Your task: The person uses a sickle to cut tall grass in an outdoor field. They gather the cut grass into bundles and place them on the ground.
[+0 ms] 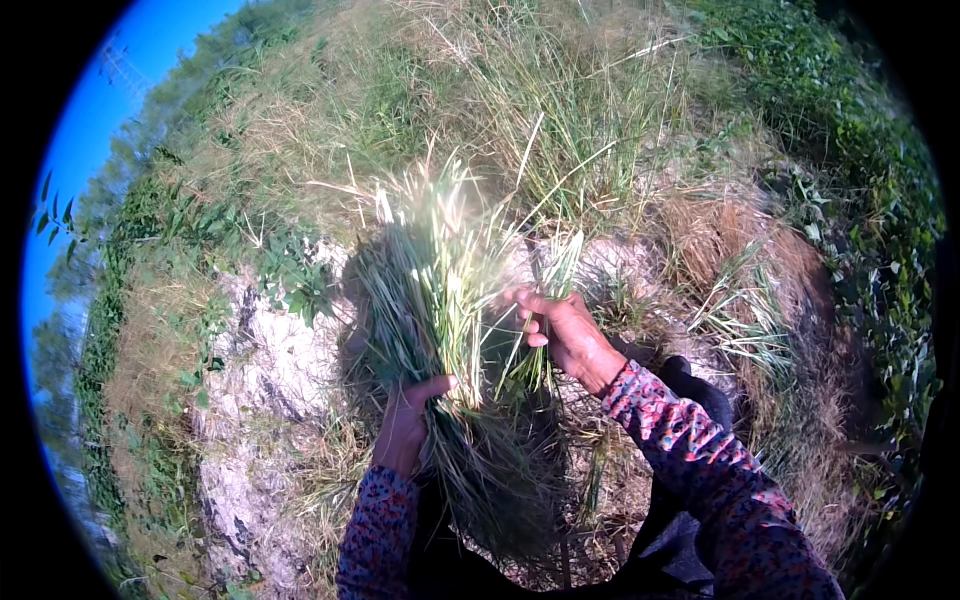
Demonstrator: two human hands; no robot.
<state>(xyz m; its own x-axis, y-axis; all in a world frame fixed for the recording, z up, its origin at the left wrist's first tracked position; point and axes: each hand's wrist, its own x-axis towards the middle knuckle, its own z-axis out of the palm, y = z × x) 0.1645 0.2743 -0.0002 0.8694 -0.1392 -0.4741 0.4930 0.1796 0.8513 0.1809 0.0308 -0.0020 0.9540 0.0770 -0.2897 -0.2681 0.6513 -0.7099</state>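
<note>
My left hand grips a thick bundle of cut grass stalks around its lower middle, thumb across the front. The pale stalk ends point up and away from me, while the loose, feathery tops hang below the hand. To the right of the bundle, my right hand holds a small tuft of grass between its thumb and fingers. That tuft's pale ends stick up above the fist, and its green blades hang beneath it. Glare blurs the upper part of the bundle.
Tall standing grass rises just ahead. Cut grass lies on dry grass to the right. Pale bare soil shows on the left beside a leafy weed. Dense green vines border the right side. A dark shoe shows behind my right wrist.
</note>
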